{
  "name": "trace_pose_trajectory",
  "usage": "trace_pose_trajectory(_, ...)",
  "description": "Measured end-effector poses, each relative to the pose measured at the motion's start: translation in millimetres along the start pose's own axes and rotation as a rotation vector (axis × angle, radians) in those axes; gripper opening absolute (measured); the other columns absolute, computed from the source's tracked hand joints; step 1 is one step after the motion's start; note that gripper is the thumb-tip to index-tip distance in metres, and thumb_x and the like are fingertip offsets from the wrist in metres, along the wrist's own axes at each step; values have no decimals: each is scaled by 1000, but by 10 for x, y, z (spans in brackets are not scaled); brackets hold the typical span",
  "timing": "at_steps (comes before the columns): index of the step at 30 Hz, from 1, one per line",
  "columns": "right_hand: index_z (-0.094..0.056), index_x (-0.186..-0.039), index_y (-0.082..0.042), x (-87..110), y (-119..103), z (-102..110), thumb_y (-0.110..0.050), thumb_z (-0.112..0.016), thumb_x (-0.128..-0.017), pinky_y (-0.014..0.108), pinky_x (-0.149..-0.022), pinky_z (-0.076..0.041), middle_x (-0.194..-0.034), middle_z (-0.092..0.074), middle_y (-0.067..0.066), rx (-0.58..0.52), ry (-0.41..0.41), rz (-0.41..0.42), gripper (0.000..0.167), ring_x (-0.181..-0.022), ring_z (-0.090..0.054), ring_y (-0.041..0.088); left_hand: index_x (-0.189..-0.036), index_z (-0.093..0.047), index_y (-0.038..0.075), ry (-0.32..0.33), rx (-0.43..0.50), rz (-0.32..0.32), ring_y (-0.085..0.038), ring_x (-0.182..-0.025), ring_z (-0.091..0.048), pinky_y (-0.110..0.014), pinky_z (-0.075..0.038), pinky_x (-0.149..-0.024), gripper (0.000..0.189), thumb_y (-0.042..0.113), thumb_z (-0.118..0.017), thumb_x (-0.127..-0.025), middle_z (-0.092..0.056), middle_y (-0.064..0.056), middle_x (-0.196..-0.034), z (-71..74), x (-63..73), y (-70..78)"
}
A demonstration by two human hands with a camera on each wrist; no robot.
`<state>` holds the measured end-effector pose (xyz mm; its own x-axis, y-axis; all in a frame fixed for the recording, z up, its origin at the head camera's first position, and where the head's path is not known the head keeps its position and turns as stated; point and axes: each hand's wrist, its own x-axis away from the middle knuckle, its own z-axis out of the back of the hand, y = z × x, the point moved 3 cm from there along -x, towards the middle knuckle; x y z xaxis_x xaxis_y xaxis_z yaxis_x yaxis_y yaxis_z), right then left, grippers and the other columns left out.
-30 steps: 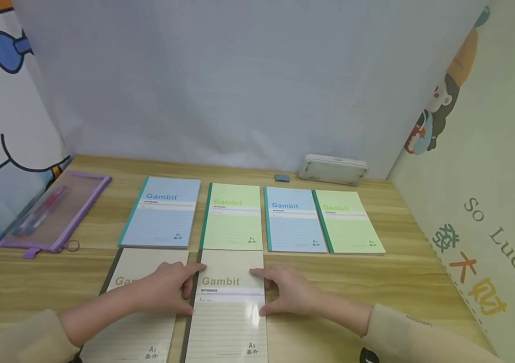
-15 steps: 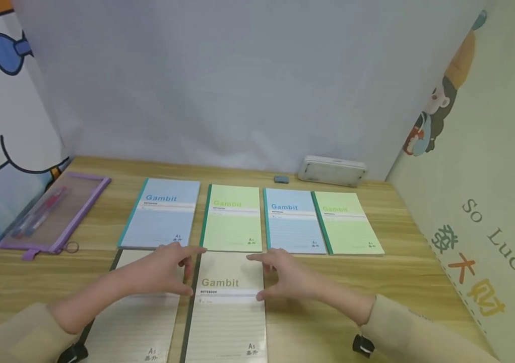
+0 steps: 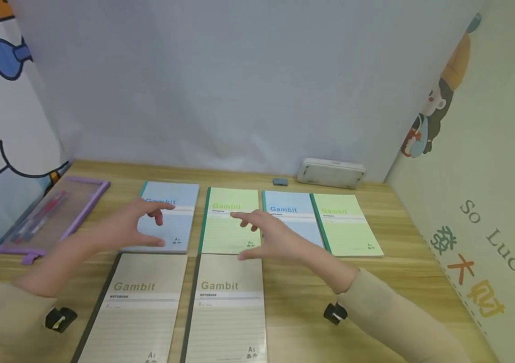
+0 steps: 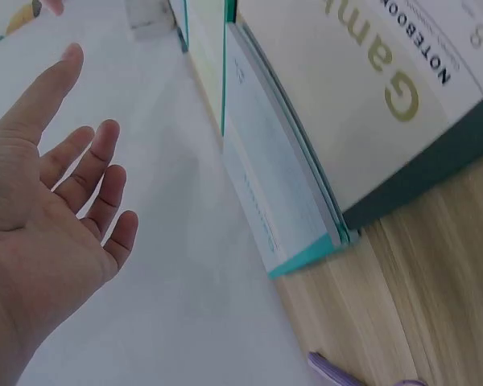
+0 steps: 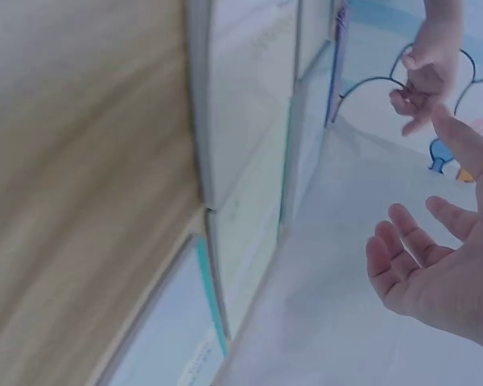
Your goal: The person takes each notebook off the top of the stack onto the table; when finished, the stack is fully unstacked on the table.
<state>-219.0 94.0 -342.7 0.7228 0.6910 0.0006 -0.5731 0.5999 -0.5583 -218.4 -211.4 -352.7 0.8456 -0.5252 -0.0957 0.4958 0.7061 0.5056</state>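
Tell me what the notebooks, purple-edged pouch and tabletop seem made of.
Notebooks: paper, probably smooth card covers, given crisp print and flat edges.
Pouch: translucent, plastic or mesh; pens show through.
Tabletop: low-sheen wood or laminate; streaky grain fits both.

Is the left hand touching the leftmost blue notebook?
Apart. The left wrist view shows it: white backdrop fills the gap between the left hand and the blue notebook.
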Motion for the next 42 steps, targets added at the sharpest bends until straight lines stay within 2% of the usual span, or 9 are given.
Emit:
trace_pose_trajectory(4,-32,-148,-26,-219,-43,70,-35,-76,-79,39,-89,-48,-132,-49,1,-59,25,26,82,-114,-49,17,-136,-47,4,27,-45,40,-25,-99,-54,-49,-43,-88,73,32,-79,-76,-60,-1,-98,149,4,-210)
trace_pose_trajectory(7,-30,-149,-25,-380,-70,97,-36,-75,-81,43,-95,-46,-139,-45,4,-89,45,35,82,-122,-45,21,-139,-45,4,58,-67,54,-34,-112,-51,-55,-39,-93,77,34,-79,-76,-61,-9,-110,207,19,-340)
trace_pose_trajectory(11,-29,-149,-25,-592,-95,78,-38,-74,-81,42,-104,-40,-148,-37,2,-106,61,40,82,-134,-36,22,-143,-39,7,77,-48,103,-43,-127,-36,-64,-30,-98,84,39,-77,-76,-48,-21,-133,205,54,-534)
trace_pose_trajectory(14,-28,-149,-25,-744,-105,6,-39,-74,-81,39,-108,-35,-152,-31,-2,-124,57,25,84,-139,-29,18,-144,-37,7,88,-58,130,-47,-130,-30,-67,-27,-98,87,42,-78,-74,-39,-25,-141,185,67,-679)
trace_pose_trajectory(21,-26,-150,-22,-1038,-69,-253,-36,-75,-81,40,-109,-33,-154,-25,-4,-255,47,-19,86,-142,-23,16,-146,-32,4,91,-21,165,-51,-130,-26,-70,-24,-97,94,41,-79,-73,-32,-29,-144,129,68,-972)
trace_pose_trajectory(25,-27,-150,-27,-1158,-13,-387,-33,-74,-82,41,-108,-34,-155,-24,-5,-359,58,-73,83,-142,-23,16,-147,-30,4,88,-5,190,-51,-131,-25,-70,-23,-98,97,43,-79,-73,-30,-30,-145,77,53,-1102)
trace_pose_trajectory(29,-28,-149,-28,-1250,32,-537,-35,-73,-82,45,-110,-30,-156,-22,-2,-422,59,-142,81,-143,-22,20,-149,-23,4,58,33,236,-52,-133,-21,-69,-20,-102,104,46,-78,-72,-26,-31,-147,0,36,-1226)
trace_pose_trajectory(34,-28,-149,-26,-1331,47,-749,-36,-74,-82,46,-112,-26,-156,-21,0,-411,28,-202,82,-143,-20,22,-150,-20,3,10,56,290,-51,-133,-23,-67,-19,-103,108,54,-75,-72,-27,-32,-145,-88,8,-1338)
trace_pose_trajectory(42,-32,-149,-19,-1434,46,-910,-31,-76,-80,37,-114,-24,-157,-20,5,-296,-16,-265,83,-143,-21,22,-146,-25,-4,4,-2,313,-50,-128,-31,-64,-25,-103,107,55,-74,-73,-37,-34,-138,-104,-1,-1389)
